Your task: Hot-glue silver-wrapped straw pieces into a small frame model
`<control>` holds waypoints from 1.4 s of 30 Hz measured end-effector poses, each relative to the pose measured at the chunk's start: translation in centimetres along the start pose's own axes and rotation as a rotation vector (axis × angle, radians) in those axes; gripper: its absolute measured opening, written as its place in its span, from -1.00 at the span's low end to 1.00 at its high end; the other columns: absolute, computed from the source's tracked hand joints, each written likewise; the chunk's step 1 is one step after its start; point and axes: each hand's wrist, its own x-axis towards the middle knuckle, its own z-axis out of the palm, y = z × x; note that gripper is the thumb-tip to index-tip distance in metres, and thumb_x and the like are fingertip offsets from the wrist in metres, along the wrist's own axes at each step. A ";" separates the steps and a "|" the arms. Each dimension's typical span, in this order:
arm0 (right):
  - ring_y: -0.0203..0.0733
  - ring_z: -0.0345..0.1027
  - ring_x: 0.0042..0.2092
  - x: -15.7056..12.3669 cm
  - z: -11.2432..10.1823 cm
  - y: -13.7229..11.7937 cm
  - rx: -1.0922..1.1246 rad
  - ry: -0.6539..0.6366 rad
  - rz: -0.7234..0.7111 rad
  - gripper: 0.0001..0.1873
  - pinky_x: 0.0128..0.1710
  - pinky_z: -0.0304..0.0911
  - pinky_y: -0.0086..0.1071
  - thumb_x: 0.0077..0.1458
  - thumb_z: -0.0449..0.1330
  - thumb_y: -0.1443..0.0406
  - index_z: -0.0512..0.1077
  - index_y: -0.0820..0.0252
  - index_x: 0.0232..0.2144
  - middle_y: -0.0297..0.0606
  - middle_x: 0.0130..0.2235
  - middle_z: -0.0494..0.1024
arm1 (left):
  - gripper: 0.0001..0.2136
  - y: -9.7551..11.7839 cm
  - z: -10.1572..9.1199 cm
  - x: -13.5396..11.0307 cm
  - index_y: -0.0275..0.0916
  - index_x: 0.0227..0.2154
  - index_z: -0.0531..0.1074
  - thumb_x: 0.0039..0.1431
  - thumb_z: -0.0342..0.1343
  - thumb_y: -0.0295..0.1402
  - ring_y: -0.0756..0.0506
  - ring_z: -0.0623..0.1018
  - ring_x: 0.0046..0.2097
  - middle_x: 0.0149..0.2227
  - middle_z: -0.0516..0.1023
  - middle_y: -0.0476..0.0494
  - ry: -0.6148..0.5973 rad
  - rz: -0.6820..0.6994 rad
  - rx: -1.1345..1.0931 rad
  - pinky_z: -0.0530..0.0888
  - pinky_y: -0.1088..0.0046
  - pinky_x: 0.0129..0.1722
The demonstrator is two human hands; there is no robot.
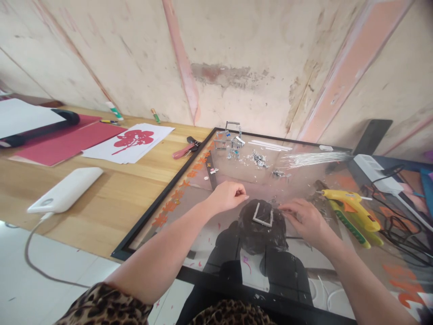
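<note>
On the glass-topped table, a small grey three-sided frame (267,222) made of thin strips lies over a dark rounded patch (252,241). My left hand (230,196) is just left of and beyond this frame, its fingers curled in and thumb against them. To the right of the frame is my right hand (304,219), thumb and fingertips brought together close to the patch's edge. Anything between the fingertips of either hand is too small to make out. Beyond my hands stands a small silvery wire-like structure (230,140), with silvery scraps (259,159) beside it.
A yellow glue gun (352,203) and green-handled pliers (348,223) lie to the right, near a white power strip (377,174). Thin wires (314,159) and white strips (269,145) lie at the back. Leftward are a white power bank (66,189) and a red paper cutout (133,140).
</note>
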 end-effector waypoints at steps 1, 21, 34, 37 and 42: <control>-0.17 0.38 -0.15 0.0 0.1 -0.1 -0.009 -0.013 -0.017 -0.79 -0.12 0.20 -0.28 0.11 0.09 0.34 0.47 0.02 -0.22 -0.31 -0.20 0.54 | -0.77 0.0 0.0 0.0 -0.24 -0.47 0.48 0.09 0.07 -0.20 0.02 0.41 -0.47 -0.50 0.50 -0.04 0.000 -0.001 0.003 0.27 0.56 -0.46; -0.16 0.33 -0.10 0.0 0.5 -1.7 -0.192 -0.067 -0.075 -0.70 -0.13 0.12 -0.26 0.18 0.03 0.34 0.40 -0.04 -0.08 -0.28 -0.11 0.49 | -0.79 0.1 0.0 -0.1 -0.21 -0.46 0.49 0.09 0.07 -0.20 0.01 0.45 -0.44 -0.48 0.52 -0.04 -0.001 0.017 0.041 0.31 0.56 -0.42; -0.18 0.38 -0.10 -0.1 0.5 -0.6 -0.130 0.074 -0.049 -0.73 -0.13 0.15 -0.27 0.21 -0.02 0.33 0.44 0.05 -0.14 -0.26 -0.14 0.54 | -0.80 0.0 0.1 0.0 -0.21 -0.45 0.50 0.09 0.08 -0.20 0.00 0.47 -0.42 -0.45 0.56 -0.04 0.000 0.000 0.034 0.31 0.56 -0.40; -0.16 0.41 -0.14 0.0 0.2 -0.2 -0.121 0.172 -0.024 -0.74 -0.14 0.17 -0.26 0.21 -0.02 0.30 0.45 0.09 -0.19 -0.24 -0.18 0.56 | -0.79 0.0 0.1 0.0 -0.21 -0.45 0.50 0.08 0.08 -0.20 0.00 0.47 -0.43 -0.46 0.55 -0.04 0.003 -0.006 0.032 0.31 0.55 -0.41; -0.14 0.43 -0.16 -0.1 -0.3 0.2 -0.116 0.251 0.021 -0.75 -0.13 0.19 -0.25 0.19 0.00 0.31 0.46 0.10 -0.20 -0.25 -0.20 0.59 | -0.79 0.0 0.0 0.0 -0.22 -0.45 0.50 0.09 0.07 -0.20 0.00 0.46 -0.43 -0.47 0.54 -0.04 0.007 -0.014 0.035 0.32 0.56 -0.40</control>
